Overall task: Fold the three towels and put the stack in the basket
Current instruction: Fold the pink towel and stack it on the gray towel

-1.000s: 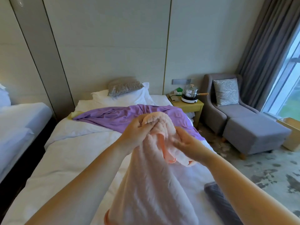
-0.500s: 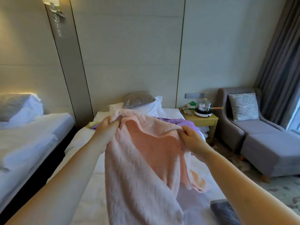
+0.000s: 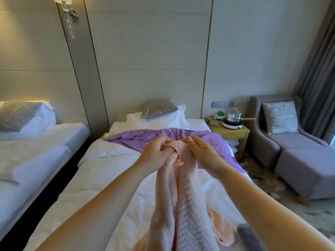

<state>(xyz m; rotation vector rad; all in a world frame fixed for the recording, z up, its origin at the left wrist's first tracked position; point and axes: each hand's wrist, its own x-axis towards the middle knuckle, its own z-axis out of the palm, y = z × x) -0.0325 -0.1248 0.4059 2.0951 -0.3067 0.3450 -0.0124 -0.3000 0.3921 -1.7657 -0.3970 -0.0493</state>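
pink towel point(image 3: 186, 205) was held up over the bed point(image 3: 108, 178), top hem at about the middle of the view. left grip point(image 3: 155, 151) had fingers and thumb curled, pinching the hem. right grip point(image 3: 201, 151) was pinching the same hem just beside it, fingers curled over the edge. both were closed on the towel, nothing else in either.

the two hands sat almost touching, so my read is the top corners had been brought together to make a lengthwise fold. the cloth ran down toward the wearer in two long lobes with a crease between. holding it high lets the weight pull the halves straight. the lower end was bunched at the bottom edge of the view; couldn't tell if it rested on the bed.

no basket in view. no folded stack visible either, so the task looked to be at an early stage.

around: a purple cloth point(image 3: 145, 138) spread across the bed behind the hands, possibly another towel. a dark grey fabric piece point(image 3: 248, 236) at bottom right, partly cut off. a pillow point(image 3: 157, 109) at the head. a small desk point(image 3: 233, 133) beside the bed carrying a lidded pot point(image 3: 233, 115) on a hotplate. a grey armchair point(image 3: 282, 142) further right, a second bed point(image 3: 36, 151) on the left.

obstruction: the purple cloth took up the far bed area; the near white sheet looked the likelier place to lay the fold down.
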